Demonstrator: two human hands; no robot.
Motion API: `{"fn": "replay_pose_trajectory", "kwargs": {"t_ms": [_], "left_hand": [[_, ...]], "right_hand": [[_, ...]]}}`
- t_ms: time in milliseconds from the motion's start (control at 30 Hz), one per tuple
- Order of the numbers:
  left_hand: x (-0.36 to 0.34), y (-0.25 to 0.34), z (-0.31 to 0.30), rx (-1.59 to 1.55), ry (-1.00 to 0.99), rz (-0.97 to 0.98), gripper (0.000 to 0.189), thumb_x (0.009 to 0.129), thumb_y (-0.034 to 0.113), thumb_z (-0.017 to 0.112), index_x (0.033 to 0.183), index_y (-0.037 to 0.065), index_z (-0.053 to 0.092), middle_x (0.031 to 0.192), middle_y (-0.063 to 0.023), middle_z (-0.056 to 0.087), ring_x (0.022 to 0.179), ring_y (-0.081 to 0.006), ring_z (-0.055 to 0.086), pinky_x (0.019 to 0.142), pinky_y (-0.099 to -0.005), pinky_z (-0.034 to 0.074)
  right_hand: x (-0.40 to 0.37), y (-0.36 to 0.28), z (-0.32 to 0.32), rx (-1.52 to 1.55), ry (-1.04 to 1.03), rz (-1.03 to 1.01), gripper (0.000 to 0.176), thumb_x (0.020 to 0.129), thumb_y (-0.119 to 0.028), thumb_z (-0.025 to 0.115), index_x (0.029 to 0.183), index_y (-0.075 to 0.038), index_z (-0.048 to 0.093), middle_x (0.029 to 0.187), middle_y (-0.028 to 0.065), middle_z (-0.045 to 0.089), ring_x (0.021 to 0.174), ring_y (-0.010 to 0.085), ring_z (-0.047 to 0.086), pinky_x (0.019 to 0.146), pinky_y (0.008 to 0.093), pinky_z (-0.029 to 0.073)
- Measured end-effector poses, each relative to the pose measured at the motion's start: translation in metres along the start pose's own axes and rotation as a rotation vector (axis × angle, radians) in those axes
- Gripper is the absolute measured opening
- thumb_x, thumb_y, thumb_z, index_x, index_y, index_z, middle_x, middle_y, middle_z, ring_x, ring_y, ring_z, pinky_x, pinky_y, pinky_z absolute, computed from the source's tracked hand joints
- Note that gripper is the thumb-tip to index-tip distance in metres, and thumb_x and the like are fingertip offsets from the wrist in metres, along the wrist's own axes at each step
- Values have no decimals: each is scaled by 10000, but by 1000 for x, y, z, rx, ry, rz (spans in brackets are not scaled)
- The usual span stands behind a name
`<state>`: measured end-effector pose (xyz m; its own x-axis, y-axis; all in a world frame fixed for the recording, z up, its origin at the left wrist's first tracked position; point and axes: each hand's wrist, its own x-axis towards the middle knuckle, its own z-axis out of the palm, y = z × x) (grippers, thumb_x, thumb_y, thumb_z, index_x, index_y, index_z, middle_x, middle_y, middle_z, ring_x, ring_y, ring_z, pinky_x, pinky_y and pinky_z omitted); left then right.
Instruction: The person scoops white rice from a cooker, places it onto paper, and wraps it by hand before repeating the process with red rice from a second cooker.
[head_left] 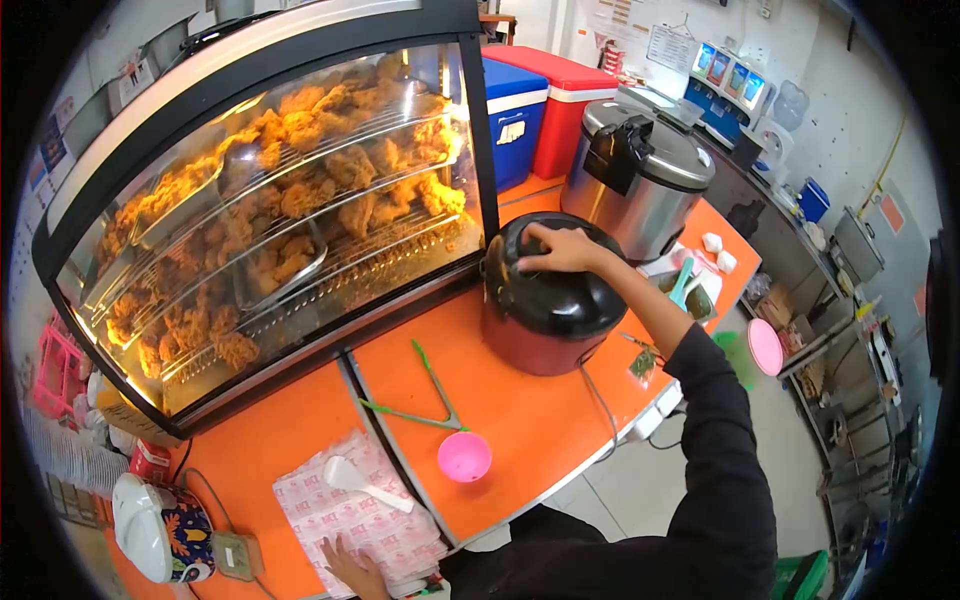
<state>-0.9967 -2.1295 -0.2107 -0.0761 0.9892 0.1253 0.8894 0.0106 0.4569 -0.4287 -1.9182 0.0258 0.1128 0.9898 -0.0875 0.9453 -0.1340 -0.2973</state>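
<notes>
My right hand (560,249) grips the top of the black lid (570,300) of a dark red rice cooker (535,345); the lid sits on the cooker. At the lower edge of the view, my left hand (352,572) lies with spread fingers on a stack of pink-printed wrapping paper (345,520). A white rice paddle (365,484) rests on that paper, above the hand. Between the paper and the cooker are a pink cup (464,457) and green-tipped tongs (436,398) with their arms apart.
A lit glass warmer (280,200) with fried chicken fills the left back. Behind the cooker stand a larger steel cooker (640,170), a blue cooler (515,120) and a red cooler (570,110). Green-handled utensils (683,283) lie at right; a patterned container (165,530) stands lower left.
</notes>
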Motion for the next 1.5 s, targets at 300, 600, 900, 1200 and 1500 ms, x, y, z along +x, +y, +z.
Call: {"fn": "replay_pose_trajectory", "kwargs": {"t_ms": [300, 600, 900, 1200, 1500], "left_hand": [[0, 117, 28, -36, 112, -69, 399, 774, 62, 499, 1171, 52, 469, 1339, -165, 328, 1275, -361, 248, 1035, -542, 152], [10, 150, 34, -15, 103, -64, 362, 763, 54, 519, 1125, 48, 505, 1315, -179, 359, 1246, -378, 290, 1024, -518, 182], [28, 102, 56, -117, 258, -235, 394, 786, 168, 579, 1111, -34, 484, 1021, -218, 503, 969, -356, 464, 870, -434, 361], [67, 99, 70, -137, 194, -408, 436, 690, 240, 673, 979, -32, 494, 934, -231, 537, 884, -380, 522, 771, -440, 420], [89, 111, 80, -591, -163, -27, 225, 740, 64, 585, 936, -37, 537, 753, -118, 594, 657, -187, 561, 611, -311, 456]], "right_hand": [[-6, -18, -20, 434, -97, 78, 645, 545, -566, 753, 954, -140, 492, 852, 39, 565, 898, 200, 540, 845, 354, 295], [-33, 162, -86, 1567, 844, 79, 338, 889, -241, 473, 1127, -5, 518, 1018, 98, 595, 925, 184, 572, 829, 317, 460], [-97, 328, -57, 1670, 636, 84, 341, 907, -225, 422, 1121, 26, 509, 1035, 124, 586, 954, 211, 565, 853, 326, 460], [-213, -49, 128, 396, 405, -372, 187, 825, -178, 543, 905, -13, 579, 880, 141, 595, 764, 272, 589, 690, 366, 465], [-281, -57, 240, 629, 89, 274, 191, 816, -201, 545, 923, -50, 591, 797, 103, 621, 662, 224, 600, 593, 323, 468]]}}
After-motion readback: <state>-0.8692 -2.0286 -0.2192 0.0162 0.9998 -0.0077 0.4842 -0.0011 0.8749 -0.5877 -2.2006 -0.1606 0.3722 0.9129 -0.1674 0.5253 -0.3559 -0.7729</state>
